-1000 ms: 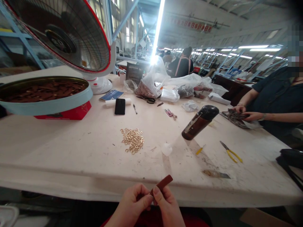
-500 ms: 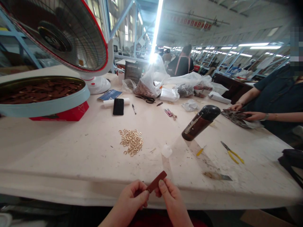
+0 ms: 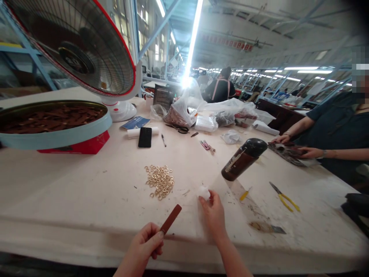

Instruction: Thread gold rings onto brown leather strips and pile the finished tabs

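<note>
Near the table's front edge, my left hand (image 3: 150, 239) pinches one end of a flat reddish-brown strip (image 3: 171, 219), which points up and to the right. My right hand (image 3: 212, 209) is farther forward, its thumb and fingers closed on a small white wad (image 3: 204, 192) at the table surface. A pile of small gold rings (image 3: 160, 181) lies left of the wad, beyond the strip.
Right of my right hand are a dark bottle (image 3: 243, 159), a small yellow tool (image 3: 244, 195), yellow-handled pliers (image 3: 285, 197) and a stained blade (image 3: 266, 227). A fan (image 3: 86, 54) and a tray of brown strips (image 3: 54, 136) stand left. A person (image 3: 331, 127) handles material at right.
My right hand has let go of the strip and moved forward to the white wad. My left hand, still with the strip, has shifted left.
</note>
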### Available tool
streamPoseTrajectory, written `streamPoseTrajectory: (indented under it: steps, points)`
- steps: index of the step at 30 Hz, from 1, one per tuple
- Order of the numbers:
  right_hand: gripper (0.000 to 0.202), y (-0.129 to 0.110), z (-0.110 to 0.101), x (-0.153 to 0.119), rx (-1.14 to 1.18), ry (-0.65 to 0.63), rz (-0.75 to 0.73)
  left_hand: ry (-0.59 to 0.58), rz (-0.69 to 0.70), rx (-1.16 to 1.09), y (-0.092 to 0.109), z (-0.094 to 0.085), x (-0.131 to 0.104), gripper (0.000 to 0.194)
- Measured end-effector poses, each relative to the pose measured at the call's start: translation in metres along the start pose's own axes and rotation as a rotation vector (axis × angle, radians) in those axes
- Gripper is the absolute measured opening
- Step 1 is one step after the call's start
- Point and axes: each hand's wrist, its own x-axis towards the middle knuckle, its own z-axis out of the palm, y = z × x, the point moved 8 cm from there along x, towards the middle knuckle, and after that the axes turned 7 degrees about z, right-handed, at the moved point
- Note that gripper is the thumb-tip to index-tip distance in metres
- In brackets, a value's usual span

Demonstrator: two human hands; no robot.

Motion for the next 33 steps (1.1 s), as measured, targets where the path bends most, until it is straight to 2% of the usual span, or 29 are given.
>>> streamPoseTrajectory:
  steps: [2, 5, 10, 14, 18, 23, 29, 33]
  points:
    - [0.035, -0.007, 0.001, -0.006, -0.015, -0.035, -0.030, 0.010, 0.001, 0.001, 0.000, 0.000, -0.001, 0.024]
    - [0.032, -0.019, -0.010, -0.030, -0.042, -0.095, -0.104, -0.014, -0.015, 0.026, -0.001, 0.002, -0.005, 0.027]
    - [0.023, -0.053, -0.020, -0.093, -0.205, -0.403, -0.471, -0.073, -0.037, 0.068, -0.008, 0.010, -0.010, 0.030]
    - [0.027, -0.068, -0.018, -0.118, -0.427, -0.500, -0.652, -0.128, -0.017, 0.111, -0.013, 0.016, -0.012, 0.028]
    - [0.026, -0.077, -0.011, -0.122, -0.626, -0.514, -0.746, -0.155, 0.028, 0.160, -0.013, 0.016, -0.013, 0.024]
    - [0.027, -0.085, -0.005, -0.126, -0.731, -0.533, -0.819, -0.148, 0.107, 0.291, -0.010, 0.011, -0.015, 0.017]
    - [0.028, -0.107, -0.003, -0.133, -0.810, -0.376, -1.013, -0.128, 0.176, 0.450, -0.004, 0.010, -0.016, 0.015]
    - [0.028, -0.119, 0.000, -0.138, -0.874, -0.326, -1.122, -0.122, 0.178, 0.441, -0.006, 0.011, -0.015, 0.015]
